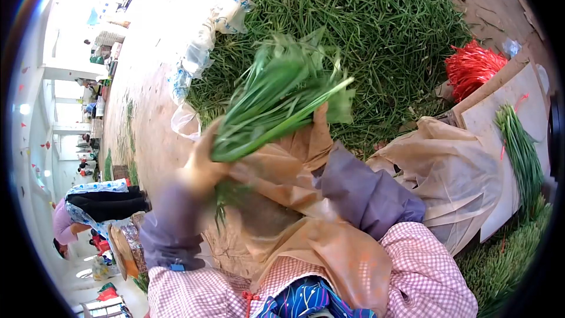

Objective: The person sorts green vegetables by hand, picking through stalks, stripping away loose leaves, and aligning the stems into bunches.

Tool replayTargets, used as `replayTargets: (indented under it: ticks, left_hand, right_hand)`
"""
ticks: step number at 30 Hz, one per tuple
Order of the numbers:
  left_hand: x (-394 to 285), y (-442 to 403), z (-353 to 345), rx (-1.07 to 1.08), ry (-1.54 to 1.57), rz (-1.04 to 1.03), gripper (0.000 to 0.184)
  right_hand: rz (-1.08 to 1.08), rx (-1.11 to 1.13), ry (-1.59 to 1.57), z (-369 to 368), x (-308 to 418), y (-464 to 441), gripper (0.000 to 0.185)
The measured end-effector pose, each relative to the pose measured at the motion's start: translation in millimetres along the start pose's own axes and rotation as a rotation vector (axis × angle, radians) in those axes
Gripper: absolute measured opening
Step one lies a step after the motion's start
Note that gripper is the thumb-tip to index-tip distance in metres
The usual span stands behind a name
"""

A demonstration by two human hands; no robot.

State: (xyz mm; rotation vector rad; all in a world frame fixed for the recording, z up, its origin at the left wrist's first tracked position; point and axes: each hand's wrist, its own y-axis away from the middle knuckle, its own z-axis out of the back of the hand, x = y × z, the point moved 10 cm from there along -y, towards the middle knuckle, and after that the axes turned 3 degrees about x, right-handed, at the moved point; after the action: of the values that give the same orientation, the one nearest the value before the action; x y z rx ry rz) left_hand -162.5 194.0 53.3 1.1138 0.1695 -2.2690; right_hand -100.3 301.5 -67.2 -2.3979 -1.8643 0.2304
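A blurred bunch of long green chives (271,100) is held up in front of me, its leafy ends fanned toward the upper right. My left hand (206,162), smeared by motion, is closed round its lower left end. At the bunch's right side my right hand (319,126) is closed against the stalks; one finger or thumb shows and the others are hidden behind the greens. One pale stalk (335,89) sticks out past that hand. A few loose leaves (223,194) hang below my left hand.
A big heap of loose green leaves (359,29) lies ahead, with plastic bags (197,56) along its left edge. To the right are red ties (474,70), a board (479,115), a tied green bundle (521,147) and more bundles (512,268). A bending person (100,206) is at left.
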Motion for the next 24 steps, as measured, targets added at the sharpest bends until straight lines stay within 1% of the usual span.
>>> replayTargets:
  ticks: [1, 2, 3, 4, 5, 6, 8, 9, 10, 11, 12, 13, 14, 16, 18, 20, 21, 22, 23, 24]
  left_hand:
    - [14.7, 9.2, 16.3, -0.104, 0.070, 0.028, 0.063]
    - [20.0, 22.5, 19.7, -0.111, 0.176, 0.063, 0.062]
    - [38.5, 36.7, 18.6, -0.031, 0.135, 0.139, 0.062]
    - [41.3, 52.3, 18.8, -0.033, 0.150, 0.159, 0.060]
    - [44.3, 68.2, 18.9, -0.035, 0.165, 0.179, 0.059]
    - [47.3, 84.1, 19.0, -0.037, 0.180, 0.199, 0.058]
    - [56.9, 108.8, 23.4, -0.045, 0.076, 0.234, 0.057]
    - [56.8, 117.4, 24.5, -0.086, 0.077, 0.219, 0.055]
    - [73.5, 128.7, 24.5, -0.103, 0.129, 0.266, 0.056]
    - [97.8, 140.8, 23.4, -0.118, 0.183, 0.313, 0.057]
    - [94.0, 145.7, 19.7, -0.141, 0.193, 0.303, 0.058]
    - [90.3, 150.6, 16.0, -0.165, 0.203, 0.293, 0.059]
    - [94.1, 156.1, 15.2, -0.153, 0.140, 0.304, 0.060]
    - [102.9, 165.3, 11.0, -0.132, 0.021, 0.320, 0.062]
    - [102.5, 167.6, 9.9, -0.151, 0.088, 0.303, 0.065]
    - [106.1, 168.4, 5.9, -0.165, 0.109, 0.265, 0.067]
    - [111.1, 170.5, 4.3, -0.183, 0.120, 0.251, 0.067]
    - [107.3, 168.5, 3.6, -0.178, 0.091, 0.237, 0.067]
    - [98.9, 163.4, 3.4, -0.174, 0.061, 0.220, 0.067]
    - [90.5, 159.4, 2.9, -0.169, 0.029, 0.205, 0.067]
  right_hand:
    - [0.052, 0.013, -0.002, 2.2, 4.0, 3.6, 0.086]
    - [0.062, -0.042, 0.040, 10.1, 5.8, 6.3, 0.084]
    - [0.070, -0.093, 0.087, 17.1, 9.4, 7.2, 0.083]
    - [0.073, -0.146, 0.135, 24.8, 12.9, 7.9, 0.081]
    - [0.091, -0.124, 0.094, 33.5, 16.2, 5.7, 0.078]
    - [0.109, -0.310, -0.046, 59.0, 13.5, 5.4, 0.070]
    - [0.051, -0.152, -0.001, 49.2, 15.0, -14.9, 0.052]
    - [0.027, -0.329, 0.077, 59.8, 12.9, -13.8, 0.038]
    - [-0.011, -0.254, 0.138, 76.5, 5.2, -24.3, 0.034]
    - [-0.047, -0.276, 0.266, 101.6, 3.1, -31.0, 0.034]
    - [-0.081, -0.298, 0.396, 115.1, 4.7, -35.8, 0.034]
    - [-0.007, -0.275, 0.495, 98.0, 20.7, -40.1, 0.032]
    - [0.066, -0.253, 0.593, 79.0, 41.2, -41.8, 0.030]
    - [0.105, -0.466, 0.793, 61.2, 92.8, -32.1, 0.027]
    - [0.355, -0.704, 1.018, 43.0, 187.2, -5.1, 0.023]
    - [0.119, -0.536, 1.285, -8.5, 174.2, -4.4, 0.020]
    - [0.035, -0.419, 1.282, -17.2, 144.6, -7.9, 0.018]
    - [0.005, -0.182, 1.502, -45.9, 104.4, -6.7, 0.026]
    - [-0.271, -0.094, 1.713, -49.4, 66.4, 0.0, 0.046]
    - [-0.220, 0.127, 2.401, -68.0, 42.9, 1.1, 0.071]
